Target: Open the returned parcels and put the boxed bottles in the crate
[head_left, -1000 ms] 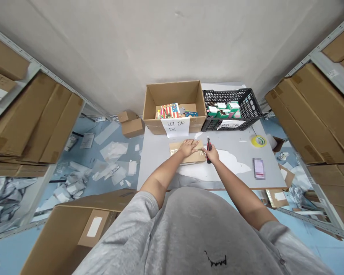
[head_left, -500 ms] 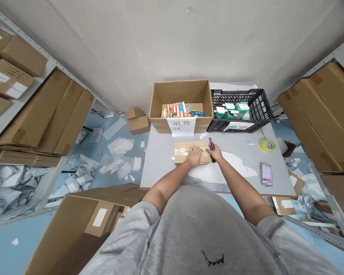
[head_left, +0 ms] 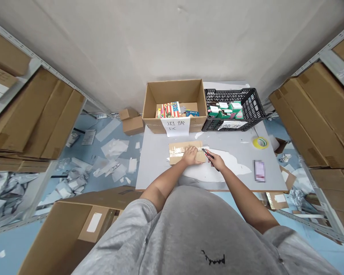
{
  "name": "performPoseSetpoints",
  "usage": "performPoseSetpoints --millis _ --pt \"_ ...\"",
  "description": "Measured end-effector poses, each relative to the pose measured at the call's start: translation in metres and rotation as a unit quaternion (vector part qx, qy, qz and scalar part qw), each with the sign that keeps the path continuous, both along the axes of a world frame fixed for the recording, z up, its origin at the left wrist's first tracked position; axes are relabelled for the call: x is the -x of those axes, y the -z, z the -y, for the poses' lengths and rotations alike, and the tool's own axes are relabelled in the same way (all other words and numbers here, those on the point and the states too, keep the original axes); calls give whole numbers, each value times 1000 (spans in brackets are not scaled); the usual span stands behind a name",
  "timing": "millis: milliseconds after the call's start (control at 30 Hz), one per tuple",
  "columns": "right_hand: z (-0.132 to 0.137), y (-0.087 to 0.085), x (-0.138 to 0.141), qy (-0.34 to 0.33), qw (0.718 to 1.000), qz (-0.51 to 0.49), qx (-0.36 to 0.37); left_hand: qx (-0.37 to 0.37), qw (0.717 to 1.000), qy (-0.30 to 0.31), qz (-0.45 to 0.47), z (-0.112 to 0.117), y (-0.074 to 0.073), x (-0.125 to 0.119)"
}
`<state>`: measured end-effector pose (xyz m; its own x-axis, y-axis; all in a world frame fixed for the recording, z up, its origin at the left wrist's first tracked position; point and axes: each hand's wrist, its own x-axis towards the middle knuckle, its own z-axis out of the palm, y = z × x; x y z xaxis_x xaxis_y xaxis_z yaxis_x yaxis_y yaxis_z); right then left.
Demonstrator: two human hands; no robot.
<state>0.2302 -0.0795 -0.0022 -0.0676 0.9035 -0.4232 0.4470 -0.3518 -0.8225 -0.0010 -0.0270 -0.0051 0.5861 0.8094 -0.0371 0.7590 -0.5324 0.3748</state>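
Note:
A small taped cardboard box point(head_left: 176, 151) lies on the grey table point(head_left: 153, 168) in front of me. My left hand point(head_left: 190, 156) grips its right part from above, fingers bent over the top and thumb by the near side. Closed around a red and black utility knife point(head_left: 211, 157) is my right hand point(head_left: 217, 161). The knife slants up and left, its tip at the box's right end; whether it touches the cardboard I cannot tell. White paper point(head_left: 229, 165) lies on the table beneath and to the right of both hands.
Behind the small box stand a large open carton point(head_left: 154, 125) holding books and a black crate point(head_left: 253, 107) holding green boxes. Yellow tape point(head_left: 260, 143) and a blurred phone-like item point(head_left: 259, 170) are at the right. A big carton point(head_left: 54, 233) stands at my left; shelves flank both sides.
The knife has turned from nearly upright to a slant, its tip now at the box's right end. My right hand has shifted slightly lower. My left hand keeps its place on the box.

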Motion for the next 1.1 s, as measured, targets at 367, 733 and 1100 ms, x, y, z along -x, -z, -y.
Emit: performPoseSetpoints --millis 367,733,1100 --pt "12 -2 11 37 998 -54 12 -3 1000 7 24 6 3 1" --pt "24 -1 11 77 991 -99 40 -13 1000 6 21 10 3 3" --pt "23 2 12 86 992 -88 -17 41 998 -55 8 -6 -9 -16"
